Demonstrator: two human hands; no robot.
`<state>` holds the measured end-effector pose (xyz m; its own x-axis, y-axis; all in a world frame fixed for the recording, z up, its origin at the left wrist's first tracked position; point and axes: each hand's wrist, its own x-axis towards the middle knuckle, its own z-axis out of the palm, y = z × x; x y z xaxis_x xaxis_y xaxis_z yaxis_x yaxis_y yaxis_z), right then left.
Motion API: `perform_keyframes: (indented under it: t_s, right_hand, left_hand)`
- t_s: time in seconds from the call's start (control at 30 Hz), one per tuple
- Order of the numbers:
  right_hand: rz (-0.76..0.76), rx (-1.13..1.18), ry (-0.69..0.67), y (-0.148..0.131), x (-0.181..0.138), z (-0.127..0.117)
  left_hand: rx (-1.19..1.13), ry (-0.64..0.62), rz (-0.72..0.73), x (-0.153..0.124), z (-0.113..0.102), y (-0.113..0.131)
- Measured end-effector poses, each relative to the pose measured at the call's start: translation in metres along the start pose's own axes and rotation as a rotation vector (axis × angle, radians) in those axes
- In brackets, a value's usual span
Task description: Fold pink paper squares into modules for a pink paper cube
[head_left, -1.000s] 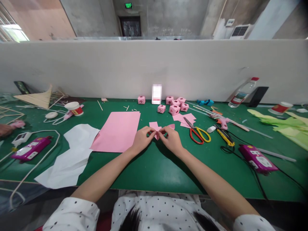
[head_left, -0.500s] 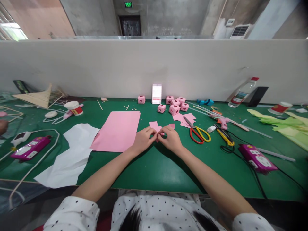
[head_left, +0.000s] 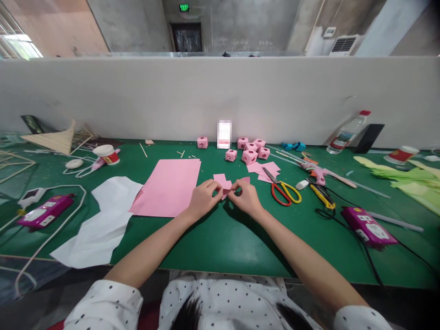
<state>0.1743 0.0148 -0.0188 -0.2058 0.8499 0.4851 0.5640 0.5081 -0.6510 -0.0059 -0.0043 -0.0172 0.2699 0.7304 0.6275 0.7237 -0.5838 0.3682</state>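
My left hand and my right hand meet over the green table, both pinching a small folded piece of pink paper between thumbs and fingertips. A large pink paper sheet lies just left of my left hand. Several small pink paper cubes sit behind the hands near the white partition. Red and yellow scissors rest right of my right hand on loose pink paper scraps.
White paper lies at the front left beside a magenta power strip. A second magenta power strip with black cable, a yellow utility knife, a glue gun, a water bottle and green paper pieces fill the right.
My fingers have shifted slightly on the small pink paper piece, working the fold. Another person's hand at the far left edge has gone out of view.
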Motion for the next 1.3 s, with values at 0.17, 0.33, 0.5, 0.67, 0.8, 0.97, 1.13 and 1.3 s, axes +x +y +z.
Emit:
perform_keyframes:
  t_s: [0.17,0.33,0.5,0.67,0.8,0.97,1.13,1.3]
  right_hand:
    - [0.042,0.075,0.002,0.001,0.0,0.0]
    - [0.069,0.158,-0.012,-0.001,0.0,-0.002]
    - [-0.08,0.053,-0.111,-0.002,-0.003,-0.002]
    - [-0.178,-0.13,-0.132,-0.004,-0.007,-0.003]
    - [-0.18,-0.134,-0.13,-0.005,-0.008,-0.003]
    - [-0.15,-0.127,-0.092,-0.009,-0.007,-0.002]
    - [-0.108,-0.127,0.01,-0.009,-0.005,-0.001]
    - [-0.012,-0.085,0.095,-0.005,-0.003,-0.004]
  left_hand:
    - [-0.019,-0.018,-0.046,0.0,0.0,-0.002]
    - [-0.067,-0.02,-0.097,0.001,-0.002,-0.002]
    - [-0.093,-0.024,-0.097,0.0,-0.002,0.001]
    - [-0.066,-0.059,0.019,0.002,-0.004,0.0]
    - [-0.045,-0.078,0.049,0.003,-0.005,-0.003]
    - [0.012,-0.046,0.006,0.003,-0.003,-0.004]
    - [0.024,-0.002,-0.103,0.007,-0.004,-0.011]
    - [-0.149,0.041,-0.257,0.01,-0.006,-0.018]
